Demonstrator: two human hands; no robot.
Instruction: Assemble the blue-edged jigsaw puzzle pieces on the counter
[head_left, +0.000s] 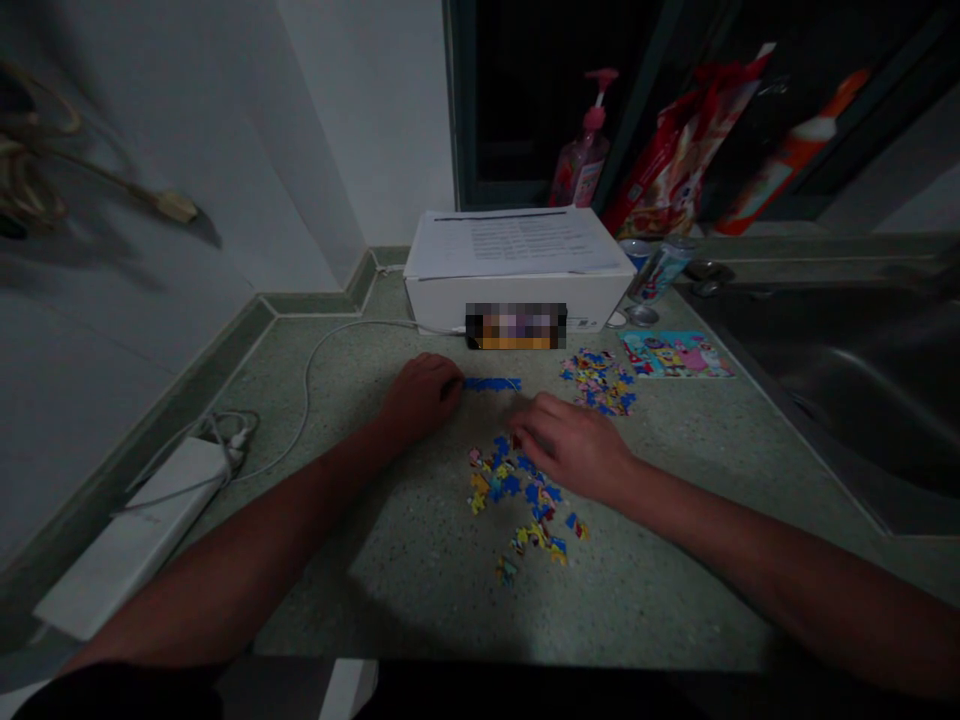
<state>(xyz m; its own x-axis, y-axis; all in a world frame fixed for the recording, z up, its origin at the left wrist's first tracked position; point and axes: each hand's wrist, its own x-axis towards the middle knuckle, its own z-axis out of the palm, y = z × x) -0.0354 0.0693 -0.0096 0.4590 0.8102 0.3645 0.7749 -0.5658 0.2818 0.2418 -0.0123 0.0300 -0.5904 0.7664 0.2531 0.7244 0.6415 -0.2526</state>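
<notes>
Working puzzle pieces at two spots on the counter (420, 590). Blue strip (492, 384), apparently joined pieces, lies just right of the left grip (421, 396); loose pieces (504, 482) spread below and beside the right grip (576, 440). Handling, as judged: steady the strip lightly at its end, pinch single pieces by the edges, align tab to notch while flat, then press straight down; sideways pushing could buckle the row.

Pose: left forearm reaches in from lower left, fingers curled down at the strip's near end; contact or actual hold cannot be told. Right forearm comes from lower right, wrist low, fingers bent with thumb towards index; cannot tell whether a piece is pinched. Second pile (598, 382) sits beyond the right grip, to its right.
</notes>
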